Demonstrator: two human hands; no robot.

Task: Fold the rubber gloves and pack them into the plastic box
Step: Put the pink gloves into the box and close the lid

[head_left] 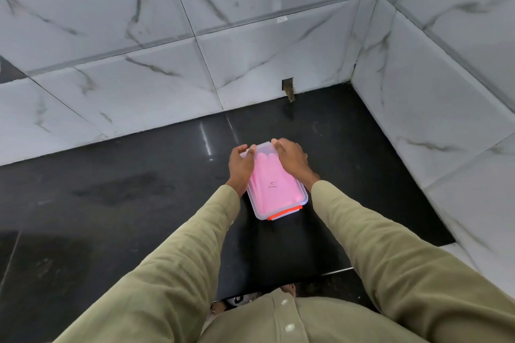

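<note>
A clear plastic box (278,210) lies on the black stone counter (139,189), its lid on top and an orange clasp (284,213) at its near end. Folded pink rubber gloves (274,185) show through the lid. My left hand (241,167) grips the box's far left corner, thumb on the lid. My right hand (292,160) lies over the far right part of the lid, its fingers curled over the far edge. The far clasp is hidden under my hands.
White marble-look tiled walls (195,36) close the counter at the back and on the right (432,106). A small cut-out with a brown stub (289,90) sits at the wall's base. The counter's front edge (334,271) is near my body.
</note>
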